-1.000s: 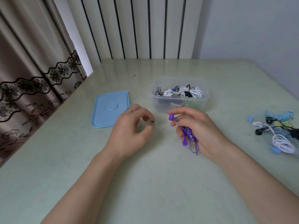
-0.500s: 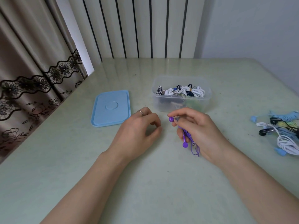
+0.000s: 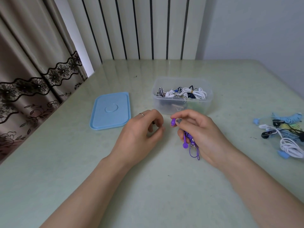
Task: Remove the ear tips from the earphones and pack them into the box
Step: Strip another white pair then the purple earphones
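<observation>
1. My right hand (image 3: pixel 199 134) pinches one purple earbud at thumb and forefinger; the other fingers curl round the bundled purple earphones (image 3: pixel 187 139), whose second bud and cord loop hang below the palm.
2. My left hand (image 3: pixel 141 134) has fingers curled inward just left of that bud; a small dark speck shows by the fingertips, and I cannot tell whether it is held.
3. Just beyond both hands stands the clear box (image 3: pixel 182 104), with coiled earphones inside.
4. Left of it the blue lid (image 3: pixel 111 111) lies flat on the table (image 3: pixel 148 186).
5. At far right sits a pile of loose earphones (image 3: pixel 284 134).
</observation>
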